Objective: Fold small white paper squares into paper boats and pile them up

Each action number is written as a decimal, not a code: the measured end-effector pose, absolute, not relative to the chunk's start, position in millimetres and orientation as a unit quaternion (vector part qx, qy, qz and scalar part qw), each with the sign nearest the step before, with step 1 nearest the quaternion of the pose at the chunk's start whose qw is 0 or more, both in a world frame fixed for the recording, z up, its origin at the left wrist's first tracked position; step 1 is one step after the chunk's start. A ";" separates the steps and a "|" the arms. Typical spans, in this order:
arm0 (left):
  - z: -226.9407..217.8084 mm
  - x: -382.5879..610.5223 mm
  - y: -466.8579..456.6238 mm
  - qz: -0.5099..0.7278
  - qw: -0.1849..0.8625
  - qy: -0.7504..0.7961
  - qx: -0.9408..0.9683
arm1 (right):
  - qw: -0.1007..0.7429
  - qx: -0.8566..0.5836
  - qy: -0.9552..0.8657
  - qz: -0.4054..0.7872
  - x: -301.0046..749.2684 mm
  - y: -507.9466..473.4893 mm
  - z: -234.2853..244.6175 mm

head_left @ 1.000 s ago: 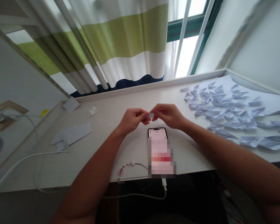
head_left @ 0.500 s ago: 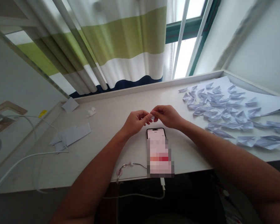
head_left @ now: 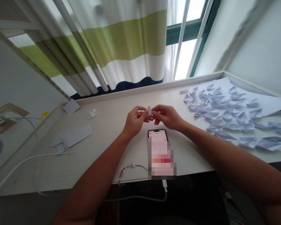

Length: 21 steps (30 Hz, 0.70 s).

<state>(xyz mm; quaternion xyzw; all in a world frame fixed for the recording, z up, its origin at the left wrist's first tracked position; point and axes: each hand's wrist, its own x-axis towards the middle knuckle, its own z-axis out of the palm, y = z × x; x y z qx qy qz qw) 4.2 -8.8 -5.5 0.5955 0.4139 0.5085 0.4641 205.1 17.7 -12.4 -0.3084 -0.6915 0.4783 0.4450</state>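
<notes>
Together, the left hand (head_left: pixel 135 121) and the right hand (head_left: pixel 166 117) meet in the middle of the view, fingers closed in a pinch on a small folded paper piece (head_left: pixel 149 110) that points upward. They hover just above a phone (head_left: pixel 157 133) lying on a pale worktop (head_left: pixel 103 156); most of its screen is blurred out. A white charging cable (head_left: pixel 140 197) hangs from the phone's lower end past the worktop edge, and a thin cord with a pink charm (head_left: pixel 121 172) lies nearby. To the right, dozens of folded paper boats (head_left: pixel 224 117) sit in loose clusters, many on a large white paper sheet (head_left: pixel 269 101). To the left lie folded paper strips (head_left: pixel 72 136), a crumpled tissue (head_left: pixel 92 113), a small paper square (head_left: pixel 71 106) and another white cable (head_left: pixel 25 163). Behind the worktop hangs a striped curtain (head_left: pixel 121 40) beside a window (head_left: pixel 184 59).
</notes>
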 end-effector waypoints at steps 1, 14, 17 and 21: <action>-5.7 3.8 -8.2 0.506 0.470 0.413 0.594 | 0.446 -0.308 -0.693 0.475 205.1 17.6 -12.3; -7.8 6.8 -6.5 0.516 0.476 0.395 0.593 | 0.467 -0.312 -0.680 0.472 204.6 15.0 -10.1; -5.9 6.0 -7.3 0.517 0.486 0.388 0.588 | 0.461 -0.289 -0.674 0.500 205.1 15.0 -7.4; -2.9 3.5 -8.1 0.507 0.506 0.371 0.591 | 0.466 -0.263 -0.658 0.530 206.0 18.0 -7.6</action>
